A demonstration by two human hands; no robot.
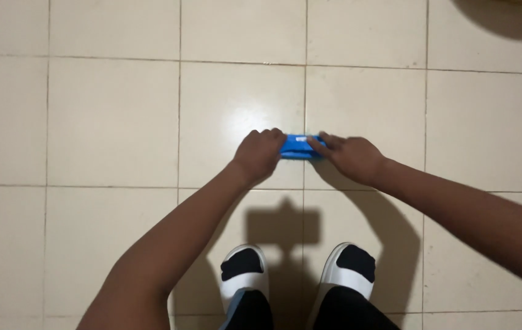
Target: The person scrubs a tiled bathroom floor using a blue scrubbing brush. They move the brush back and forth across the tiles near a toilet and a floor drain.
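A small blue cloth (297,147), folded into a flat strip, lies on the tiled floor (114,122) just above the middle of the view, right beside a grout line that runs from 12 to 6 o'clock. A small pale patch shows on its top.

The left hand (258,154) sits at the cloth's 9 o'clock end, its fingers curled shut over that end and gripping it. The right hand (349,156) sits at the 3 o'clock end, fingers stretched flat and pressing down on the cloth, the fingertips (317,142) reaching toward its middle. Whether the thumb pinches the edge underneath cannot be told. Both forearms run in from the lower corners, the left from 7 o'clock and the right from 4 o'clock.

At 6 o'clock from the cloth, well apart from it, stand two feet in white slippers (244,282) and black socks (356,261), toes pointing to 12 o'clock. Between the feet and the hands a dark blocky shadow (283,227) falls on the tiles. Another rounded shadow darkens the corner at 1 o'clock.
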